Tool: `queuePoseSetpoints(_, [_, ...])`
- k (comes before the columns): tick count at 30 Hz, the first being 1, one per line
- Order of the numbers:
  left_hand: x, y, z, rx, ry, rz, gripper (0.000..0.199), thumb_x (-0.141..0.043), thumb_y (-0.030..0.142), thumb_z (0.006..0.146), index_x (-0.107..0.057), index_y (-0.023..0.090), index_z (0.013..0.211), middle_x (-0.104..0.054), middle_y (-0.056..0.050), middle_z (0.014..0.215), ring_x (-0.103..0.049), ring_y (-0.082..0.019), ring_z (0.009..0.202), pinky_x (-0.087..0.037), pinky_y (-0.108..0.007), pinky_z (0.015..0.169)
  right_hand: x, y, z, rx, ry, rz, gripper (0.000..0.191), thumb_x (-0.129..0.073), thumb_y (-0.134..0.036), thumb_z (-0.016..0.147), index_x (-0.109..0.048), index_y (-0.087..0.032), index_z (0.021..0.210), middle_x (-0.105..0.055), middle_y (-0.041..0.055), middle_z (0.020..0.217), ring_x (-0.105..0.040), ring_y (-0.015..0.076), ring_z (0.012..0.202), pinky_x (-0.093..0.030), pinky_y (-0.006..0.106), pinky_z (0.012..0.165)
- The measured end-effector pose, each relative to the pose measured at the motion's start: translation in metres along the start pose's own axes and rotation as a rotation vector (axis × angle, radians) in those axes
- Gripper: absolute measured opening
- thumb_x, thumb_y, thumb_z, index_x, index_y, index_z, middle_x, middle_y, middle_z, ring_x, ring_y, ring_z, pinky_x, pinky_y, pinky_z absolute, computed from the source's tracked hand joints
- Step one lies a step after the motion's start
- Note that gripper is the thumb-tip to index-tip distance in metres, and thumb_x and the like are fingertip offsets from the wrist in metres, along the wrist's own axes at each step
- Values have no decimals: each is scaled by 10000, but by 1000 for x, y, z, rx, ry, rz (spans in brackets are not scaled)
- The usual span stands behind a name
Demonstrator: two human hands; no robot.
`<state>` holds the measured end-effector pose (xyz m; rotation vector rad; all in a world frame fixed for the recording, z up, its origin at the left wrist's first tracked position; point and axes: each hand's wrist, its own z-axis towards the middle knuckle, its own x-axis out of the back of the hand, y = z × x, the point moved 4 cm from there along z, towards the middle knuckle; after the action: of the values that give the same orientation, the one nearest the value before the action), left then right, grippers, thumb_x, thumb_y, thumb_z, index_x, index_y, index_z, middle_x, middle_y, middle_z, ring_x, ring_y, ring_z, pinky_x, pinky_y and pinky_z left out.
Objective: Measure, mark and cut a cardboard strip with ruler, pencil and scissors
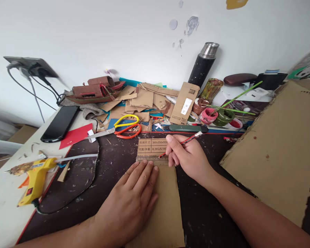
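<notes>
A long strip of brown cardboard (pixel 167 196) with printed text at its far end lies on the dark mat in front of me. Across it, just below the print, rests a clear ruler (pixel 150 161). My left hand (pixel 136 193) lies flat with fingers stretched out, its fingertips pressing the ruler onto the cardboard. In my right hand (pixel 187 155) is a red and black pencil (pixel 181 144), pinched between thumb and fingers. The pencil's point is at the ruler's far edge, and its white end leans up to the right.
A yellow glue gun (pixel 37 179) with its cable lies left, near a black phone (pixel 60 124). Scissors (pixel 119 127), a green utility knife (pixel 187 128), cardboard scraps (pixel 142 98) and open paint jars (pixel 209 115) line the back. A large cardboard sheet (pixel 276 151) leans at right.
</notes>
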<state>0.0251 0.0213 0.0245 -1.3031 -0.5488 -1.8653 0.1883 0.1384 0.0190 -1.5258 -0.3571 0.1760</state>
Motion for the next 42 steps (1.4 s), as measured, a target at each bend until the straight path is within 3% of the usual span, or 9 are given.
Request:
queuePoseSetpoints(9, [-2, 0, -2, 0, -10, -7, 467, -376, 284, 1164, -697, 55, 1415, -746, -163, 1410, -658, -313, 1325, -458, -459, 1167, 2, 2, 2, 4, 11, -20, 623, -573, -740, 1044, -645, -215, 716, -579, -37, 503, -599, 128, 430, -419, 247, 459])
queuePoseSetpoints(24, [-2, 0, -2, -11, -22, 7, 459, -398, 284, 1156, -694, 52, 1419, -743, -168, 1411, -655, -316, 1331, -466, -460, 1167, 2, 6, 4, -36, 63, 33, 632, -599, -795, 996, -617, -228, 719, -488, -61, 454, -590, 148, 394, -423, 249, 426])
queuePoseSetpoints(42, [-3, 0, -4, -9, -31, 6, 454, -425, 295, 1149, -684, 61, 1439, -737, -167, 1429, -658, -314, 1341, -490, -459, 1169, 2, 4, 5, -57, 65, 17, 660, -600, -836, 965, -612, -229, 704, -491, -60, 431, -604, 158, 395, -450, 254, 437])
